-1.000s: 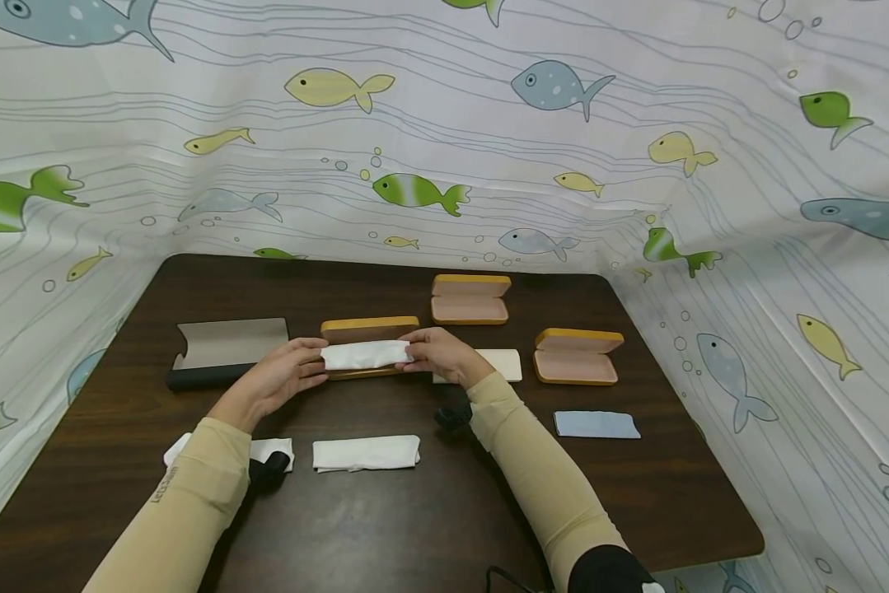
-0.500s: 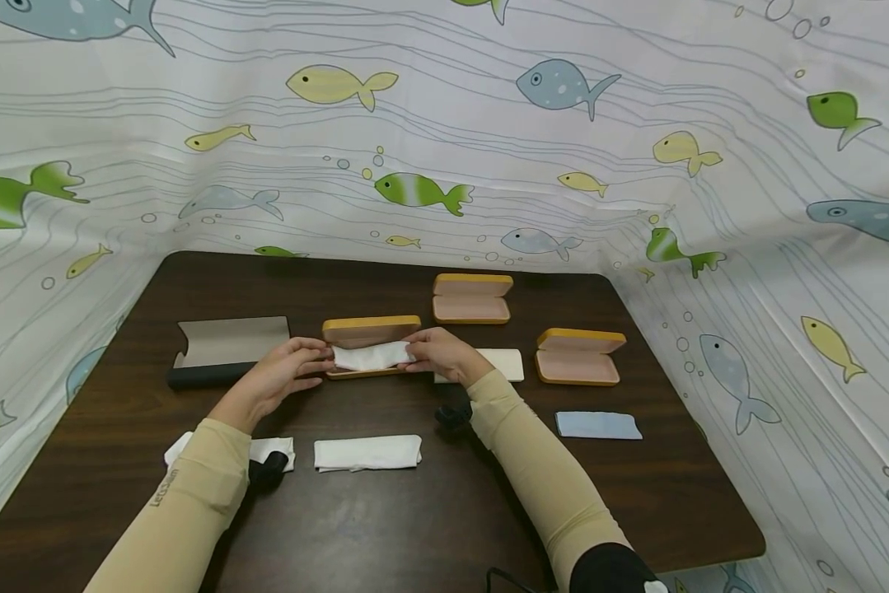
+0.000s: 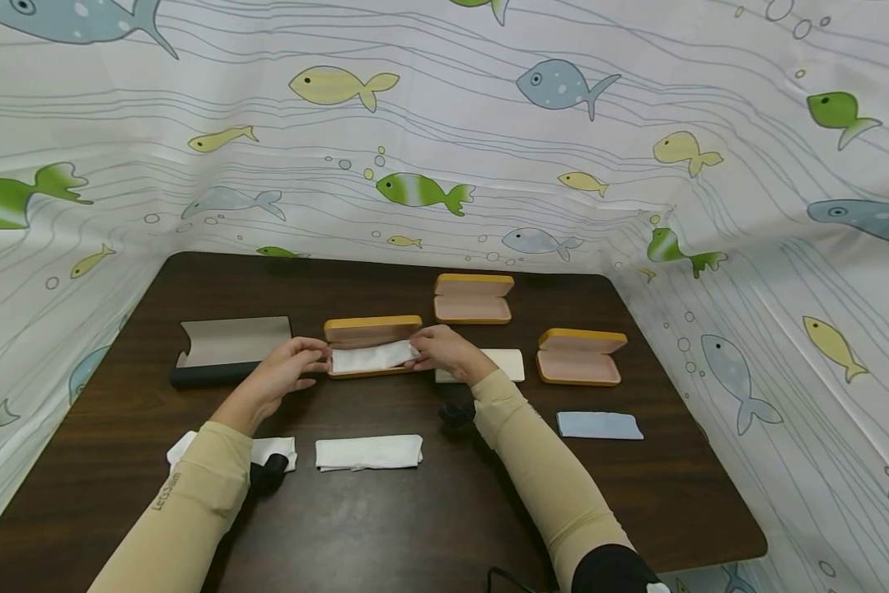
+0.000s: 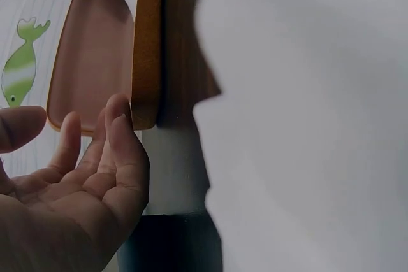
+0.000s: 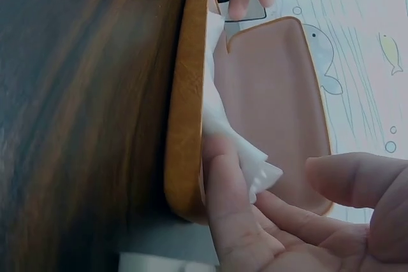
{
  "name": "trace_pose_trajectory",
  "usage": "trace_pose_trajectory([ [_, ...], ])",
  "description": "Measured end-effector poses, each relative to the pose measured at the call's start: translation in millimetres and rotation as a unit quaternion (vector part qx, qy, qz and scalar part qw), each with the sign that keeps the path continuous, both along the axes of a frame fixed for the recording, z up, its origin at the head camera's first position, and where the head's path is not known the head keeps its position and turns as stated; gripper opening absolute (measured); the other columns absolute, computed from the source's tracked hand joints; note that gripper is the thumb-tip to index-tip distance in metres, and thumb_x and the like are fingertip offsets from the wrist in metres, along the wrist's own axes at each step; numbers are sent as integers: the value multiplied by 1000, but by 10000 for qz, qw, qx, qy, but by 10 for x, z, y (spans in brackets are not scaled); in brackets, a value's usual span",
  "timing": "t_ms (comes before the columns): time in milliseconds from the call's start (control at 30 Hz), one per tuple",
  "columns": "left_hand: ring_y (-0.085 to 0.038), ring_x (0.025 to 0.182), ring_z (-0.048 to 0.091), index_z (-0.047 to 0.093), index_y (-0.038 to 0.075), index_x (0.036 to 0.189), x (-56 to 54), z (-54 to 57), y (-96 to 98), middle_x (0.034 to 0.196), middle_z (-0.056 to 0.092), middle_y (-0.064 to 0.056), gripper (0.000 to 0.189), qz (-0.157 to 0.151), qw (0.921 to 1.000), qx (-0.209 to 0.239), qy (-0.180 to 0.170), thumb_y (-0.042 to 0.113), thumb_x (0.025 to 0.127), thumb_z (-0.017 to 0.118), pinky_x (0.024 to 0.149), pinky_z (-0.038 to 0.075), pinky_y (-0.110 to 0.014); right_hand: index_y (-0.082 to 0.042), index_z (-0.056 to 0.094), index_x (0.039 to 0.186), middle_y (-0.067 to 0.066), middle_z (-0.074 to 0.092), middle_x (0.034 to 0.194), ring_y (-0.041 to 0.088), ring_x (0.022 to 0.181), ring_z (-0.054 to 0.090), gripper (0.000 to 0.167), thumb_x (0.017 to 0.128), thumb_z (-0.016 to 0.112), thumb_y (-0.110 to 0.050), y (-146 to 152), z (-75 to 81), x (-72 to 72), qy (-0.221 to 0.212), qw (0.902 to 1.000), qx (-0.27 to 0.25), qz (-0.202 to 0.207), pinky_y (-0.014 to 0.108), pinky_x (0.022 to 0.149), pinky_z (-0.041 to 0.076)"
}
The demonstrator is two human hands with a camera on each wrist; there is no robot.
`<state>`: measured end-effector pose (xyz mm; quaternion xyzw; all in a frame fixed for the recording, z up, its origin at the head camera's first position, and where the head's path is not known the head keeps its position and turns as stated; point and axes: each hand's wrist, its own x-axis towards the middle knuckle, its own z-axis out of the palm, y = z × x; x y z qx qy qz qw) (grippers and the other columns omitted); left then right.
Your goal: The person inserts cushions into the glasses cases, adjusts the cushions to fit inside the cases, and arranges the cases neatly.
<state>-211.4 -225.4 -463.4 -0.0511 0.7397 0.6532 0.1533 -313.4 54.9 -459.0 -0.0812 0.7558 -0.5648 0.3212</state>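
Observation:
A folded white cloth (image 3: 370, 357) lies in the bottom half of a tan glasses case (image 3: 372, 324), whose pinkish-lined lid stands up behind it. At the case's left end is my left hand (image 3: 290, 369), fingers loosely extended; the left wrist view shows its fingertips right by the case's corner (image 4: 146, 62) with the thumb apart. My right hand (image 3: 444, 350) touches the cloth's right end. In the right wrist view, its fingers (image 5: 226, 189) press at the cloth's raised corner (image 5: 258, 170) inside the rim, and the thumb is spread away.
Two more tan cases, one at the back (image 3: 473, 310) and one at the right (image 3: 579, 369), stand open. A black-and-grey case (image 3: 232, 338) lies left. White cloths (image 3: 368, 452) lie in front, a blue cloth (image 3: 600, 425) at right, a cream case (image 3: 507, 363) behind the right wrist.
The white cloth has come down from above the case into its bottom half. The left fingers have let go of its left end; the right hand remains at its right end.

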Motion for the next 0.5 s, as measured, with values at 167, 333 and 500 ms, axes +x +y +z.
trace_pose_trajectory([
  [167, -38, 134, 46, 36, -2, 146, 25, 10, 10, 151, 40, -24, 45, -42, 10000, -15, 20, 28, 112, 38, 111, 39, -53, 12, 50, 139, 24, 64, 119, 25, 97, 72, 40, 107, 50, -12, 65, 58, 19, 320, 9994, 130, -23, 31, 83, 59],
  [333, -40, 138, 43, 34, -3, 148, 48, 22, -2, 153, 37, -25, 47, -109, 9999, -62, 52, 28, 112, 36, 111, 38, -56, 10, 46, 145, 24, 63, 129, 29, 106, 70, 44, 109, 48, -14, 133, 116, 25, 511, 9984, 240, 16, 33, 88, 58],
  [500, -42, 139, 41, 32, -4, 149, 45, 33, -11, 154, 34, -26, 48, -61, 9997, -143, 181, 27, 112, 34, 111, 38, -57, 9, 41, 148, 24, 59, 136, 32, 111, 68, 46, 110, 45, -16, 228, 152, 20, 597, 9978, 299, -24, 35, 91, 57],
])
